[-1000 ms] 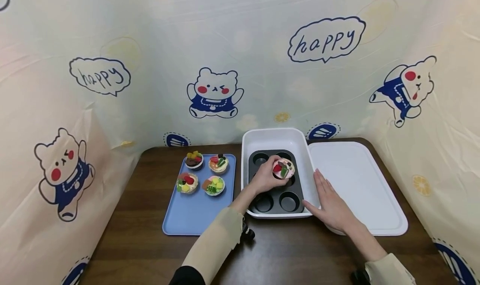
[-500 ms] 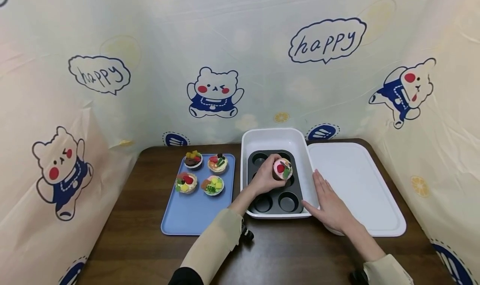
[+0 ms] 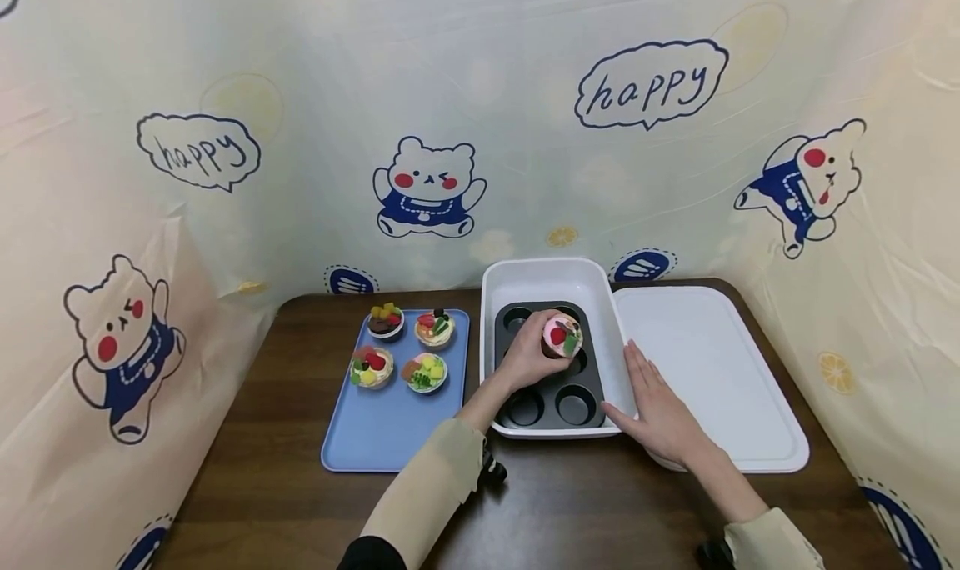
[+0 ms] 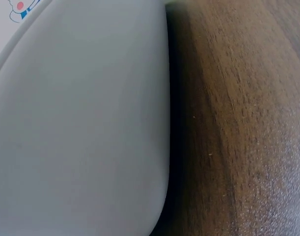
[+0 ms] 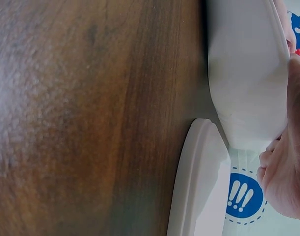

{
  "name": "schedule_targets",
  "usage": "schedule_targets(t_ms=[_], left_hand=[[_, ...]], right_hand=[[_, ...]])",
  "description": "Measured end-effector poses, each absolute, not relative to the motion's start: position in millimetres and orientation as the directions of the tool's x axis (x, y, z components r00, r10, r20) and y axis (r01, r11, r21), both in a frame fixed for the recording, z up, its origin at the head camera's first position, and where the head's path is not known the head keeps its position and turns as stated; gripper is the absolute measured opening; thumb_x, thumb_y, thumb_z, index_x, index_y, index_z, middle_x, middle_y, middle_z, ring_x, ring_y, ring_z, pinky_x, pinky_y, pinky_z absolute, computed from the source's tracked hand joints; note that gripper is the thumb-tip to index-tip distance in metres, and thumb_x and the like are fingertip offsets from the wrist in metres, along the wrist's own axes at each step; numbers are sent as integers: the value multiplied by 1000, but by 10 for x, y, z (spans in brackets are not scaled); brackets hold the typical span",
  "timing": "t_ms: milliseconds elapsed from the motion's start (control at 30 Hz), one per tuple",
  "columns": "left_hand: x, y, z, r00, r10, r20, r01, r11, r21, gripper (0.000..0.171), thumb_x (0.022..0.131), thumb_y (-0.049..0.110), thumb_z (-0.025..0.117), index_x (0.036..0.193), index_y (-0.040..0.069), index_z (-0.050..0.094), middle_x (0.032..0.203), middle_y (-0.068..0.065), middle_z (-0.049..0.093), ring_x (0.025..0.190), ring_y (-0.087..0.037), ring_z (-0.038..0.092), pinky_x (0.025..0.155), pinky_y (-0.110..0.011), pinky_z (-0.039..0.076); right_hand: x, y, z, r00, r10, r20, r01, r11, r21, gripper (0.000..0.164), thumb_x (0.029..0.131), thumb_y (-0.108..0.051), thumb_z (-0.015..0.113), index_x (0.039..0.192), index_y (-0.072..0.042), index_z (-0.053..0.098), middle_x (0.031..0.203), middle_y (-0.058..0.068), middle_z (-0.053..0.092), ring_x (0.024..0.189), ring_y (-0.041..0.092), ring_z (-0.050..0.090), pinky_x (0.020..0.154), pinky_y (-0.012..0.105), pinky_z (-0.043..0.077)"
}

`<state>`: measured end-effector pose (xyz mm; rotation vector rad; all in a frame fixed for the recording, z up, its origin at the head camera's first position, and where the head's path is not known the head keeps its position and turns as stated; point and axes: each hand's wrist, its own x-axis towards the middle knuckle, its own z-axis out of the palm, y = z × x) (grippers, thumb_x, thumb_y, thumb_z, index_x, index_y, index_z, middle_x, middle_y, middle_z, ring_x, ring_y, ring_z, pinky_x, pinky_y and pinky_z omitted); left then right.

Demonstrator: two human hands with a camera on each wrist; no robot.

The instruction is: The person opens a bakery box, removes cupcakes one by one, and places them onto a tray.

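My left hand (image 3: 531,355) pinches a cupcake (image 3: 563,336) with pink frosting, a red berry and a green leaf on top. It holds the cupcake over the dark muffin tin (image 3: 551,421), its side partly hidden by the fingers. The tin sits inside a deep white container (image 3: 551,274). My right hand (image 3: 662,410) lies with straight fingers along the container's right rim. In the right wrist view, part of the right hand (image 5: 289,167) shows beside the container wall (image 5: 250,73). The left wrist view is mostly filled by the container's outer wall (image 4: 86,118); the left hand is out of sight there.
A blue tray (image 3: 393,437) at the left carries several topped cupcakes, among them a chocolate one (image 3: 386,321) and a tart-like one (image 3: 372,367). To the right lies a flat white lid (image 3: 720,345). All stand on a dark wooden table (image 3: 255,470) before a printed curtain (image 3: 300,203).
The cupcake in my left hand has tipped a little, and more of its dark side shows now. My right hand has stayed at the container's rim.
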<state>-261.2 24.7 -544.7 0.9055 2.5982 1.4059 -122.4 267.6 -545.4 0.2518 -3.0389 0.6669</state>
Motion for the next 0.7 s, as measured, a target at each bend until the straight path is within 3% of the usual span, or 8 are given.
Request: schedule_targets(t_ms=[533, 700], left_hand=[[-2516, -290, -5080, -878, 393, 275, 386, 238, 891, 74, 86, 8, 92, 151, 6, 57, 146, -18, 66, 136, -36, 63, 120, -57, 50], [-2376, -546, -5022, -898, 356, 259, 358, 247, 901, 75, 85, 8, 93, 151, 6, 58, 145, -19, 66, 135, -35, 62, 121, -60, 49]], right_hand=[[-1225, 2668, -5470, -985, -153, 77, -171, 895, -413, 109, 101, -58, 67, 174, 3, 14, 184, 25, 15, 168, 49, 25, 133, 67, 29], [-1208, 2675, -5457, -984, -158, 81, -178, 891, -418, 108, 101, -58, 67, 174, 4, 15, 183, 26, 17, 167, 50, 25, 133, 67, 29]])
